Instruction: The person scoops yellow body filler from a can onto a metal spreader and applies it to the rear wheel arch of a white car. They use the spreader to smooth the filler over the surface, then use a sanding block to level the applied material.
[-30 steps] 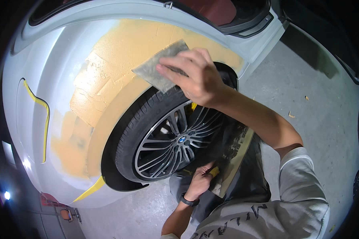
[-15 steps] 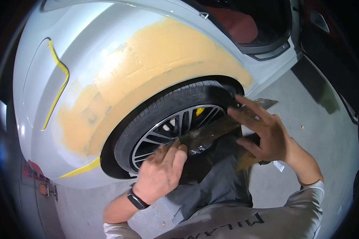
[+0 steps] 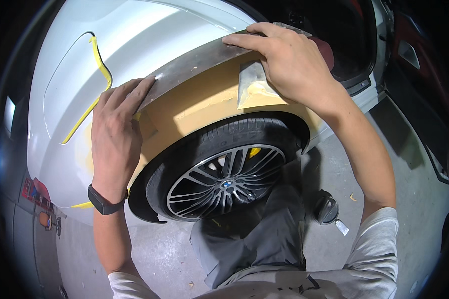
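A long, thin metal strip point(image 3: 197, 65) lies bent along the curve of the white car's fender point(image 3: 179, 119), across its tan filler coat. My left hand point(image 3: 115, 132) grips the left end, fingertips over its edge. Near the other end, my right hand point(image 3: 299, 65) holds the strip with fingers stretched over it. Under that palm a flat metal filler spreader point(image 3: 257, 87), smeared with pale yellow paste, points down over the filler. My hand hides its upper part.
Below the fender is the tire point(image 3: 229, 132) with its spoked wheel point(image 3: 227, 184). Yellow tape point(image 3: 102, 65) edges a panel gap on the left. A dark round can point(image 3: 327, 208) stands on the floor to the right. An open car door point(image 3: 424, 74) is at far right.
Both hands have risen from in front of the wheel to the fender, bringing the metal strip against it. The strip is now bent to the curve, and the spreader shows under my right hand.
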Demonstrator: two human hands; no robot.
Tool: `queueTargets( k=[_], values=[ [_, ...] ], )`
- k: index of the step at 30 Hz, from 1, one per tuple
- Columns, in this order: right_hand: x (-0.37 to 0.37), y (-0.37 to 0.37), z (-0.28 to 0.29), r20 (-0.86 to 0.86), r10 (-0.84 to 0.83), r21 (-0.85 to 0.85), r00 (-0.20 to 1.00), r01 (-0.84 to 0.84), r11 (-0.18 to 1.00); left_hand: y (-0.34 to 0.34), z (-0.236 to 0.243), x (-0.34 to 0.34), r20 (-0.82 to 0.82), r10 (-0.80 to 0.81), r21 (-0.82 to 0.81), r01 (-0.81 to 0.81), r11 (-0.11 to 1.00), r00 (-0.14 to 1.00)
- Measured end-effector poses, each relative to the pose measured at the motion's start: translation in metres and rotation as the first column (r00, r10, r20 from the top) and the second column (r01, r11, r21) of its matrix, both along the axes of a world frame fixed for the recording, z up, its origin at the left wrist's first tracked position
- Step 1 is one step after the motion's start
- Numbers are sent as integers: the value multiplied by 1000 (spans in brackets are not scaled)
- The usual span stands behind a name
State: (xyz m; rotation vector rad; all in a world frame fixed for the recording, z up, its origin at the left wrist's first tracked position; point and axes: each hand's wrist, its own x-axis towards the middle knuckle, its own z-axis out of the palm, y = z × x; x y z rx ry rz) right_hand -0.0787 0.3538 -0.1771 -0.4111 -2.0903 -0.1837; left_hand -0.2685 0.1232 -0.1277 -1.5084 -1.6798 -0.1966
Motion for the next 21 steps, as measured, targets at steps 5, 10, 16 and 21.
queueTargets(
  k=[5, 10, 16, 21],
  values=[
    [-1, 2, -8, -22, 14, 27, 1000, -14, 1000, 3, -7, -10, 39, -68, 29, 66, 997, 997],
    [9, -15, -32, -7, 9, -79, 1000, -10, 997, -3, -29, 0, 41, -53, 43, 52, 998, 998],
    [15, -8, -15, -40, 19, 21, 999, -19, 1000, -6, -18, 2, 63, -85, 32, 83, 996, 994],
    [3, 3, -4, -30, 18, 51, 999, -16, 999, 8, -6, -11, 95, -72, 35, 69, 997, 993]
  ],
)
